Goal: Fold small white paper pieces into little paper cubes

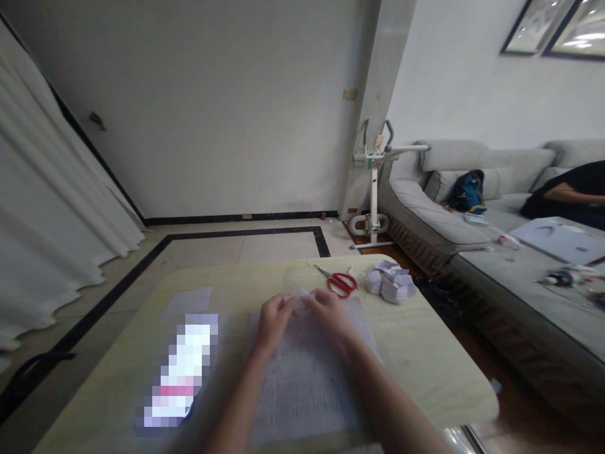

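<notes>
My left hand [274, 320] and my right hand [331, 315] meet over the middle of a pale wooden table [425, 353]. Both have their fingers pinched on a small piece of white paper [299, 296] held between them. Under my wrists lies a larger sheet of printed paper [307, 384]. Red-handled scissors [339, 281] lie just beyond my right hand. A pile of small folded white paper pieces [391, 284] sits to the right of the scissors.
A blurred-out object [182, 372] lies on the table's left part, with a small paper square [189, 301] above it. A grey sofa [472, 221] stands to the right, where another person's arm [571, 192] shows. A white stand [375, 189] stands by the wall.
</notes>
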Available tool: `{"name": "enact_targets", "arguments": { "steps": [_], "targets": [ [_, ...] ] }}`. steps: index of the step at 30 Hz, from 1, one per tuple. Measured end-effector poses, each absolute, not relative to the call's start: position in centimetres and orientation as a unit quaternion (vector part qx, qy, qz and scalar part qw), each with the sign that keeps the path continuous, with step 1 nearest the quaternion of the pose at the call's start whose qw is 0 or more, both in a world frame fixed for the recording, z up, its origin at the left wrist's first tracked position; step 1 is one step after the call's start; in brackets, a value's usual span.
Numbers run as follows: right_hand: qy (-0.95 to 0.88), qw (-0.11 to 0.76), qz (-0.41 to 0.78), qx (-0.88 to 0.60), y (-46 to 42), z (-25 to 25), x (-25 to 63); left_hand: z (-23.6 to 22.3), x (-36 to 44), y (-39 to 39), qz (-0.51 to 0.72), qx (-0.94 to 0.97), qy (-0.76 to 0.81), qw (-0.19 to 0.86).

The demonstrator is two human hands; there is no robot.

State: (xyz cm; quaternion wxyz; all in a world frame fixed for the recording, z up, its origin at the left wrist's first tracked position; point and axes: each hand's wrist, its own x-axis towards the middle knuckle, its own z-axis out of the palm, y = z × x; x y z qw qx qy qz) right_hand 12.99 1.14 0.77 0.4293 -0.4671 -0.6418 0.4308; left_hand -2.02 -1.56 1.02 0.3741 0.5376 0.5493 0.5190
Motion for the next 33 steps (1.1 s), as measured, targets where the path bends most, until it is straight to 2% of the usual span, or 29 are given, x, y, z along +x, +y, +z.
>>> {"name": "enact_targets", "arguments": {
  "steps": [10, 18, 33],
  "targets": [
    [-0.648, 0.429, 0.438, -0.452, 1.27, 0.78, 13.24, 0.9, -1.8, -1.56, 0.508, 0.524, 0.53, 0.431],
    [-0.64, 0.436, 0.425, -0.469, 1.45, 0.45, 13.13, 0.64, -1.87, -1.52, 0.505, 0.529, 0.53, 0.43],
    [-0.683, 0.373, 0.434, -0.455, 1.17, 0.43, 13.49, 0.31, -2.26, -1.26, 0.491, 0.524, 0.551, 0.426]
  ]
}}
